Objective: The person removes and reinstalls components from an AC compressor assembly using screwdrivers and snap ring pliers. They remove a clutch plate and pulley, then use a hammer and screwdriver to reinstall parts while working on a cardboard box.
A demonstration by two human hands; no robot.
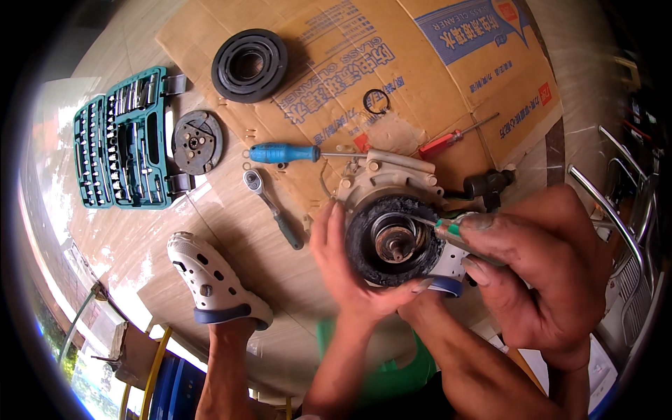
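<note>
A round metal compressor-like part (392, 185) with a dirty black ring (358, 245) and a rusty shaft (394, 246) at its centre stands on flattened cardboard (336, 70) on the floor. My left hand (343, 262) cups the black ring from its left and lower side. My right hand (539, 266) grips a thin tool with a green handle (451, 229), whose metal tip reaches into the ring's centre opening.
A blue-handled screwdriver (283, 152), a ratchet wrench (269, 206), a red-handled screwdriver (444, 142), a small black ring (376, 101), a black pulley (249, 65) and a rusty round plate (197, 142) lie around. An open teal socket case (122, 140) sits left. My foot wears a white clog (213, 280).
</note>
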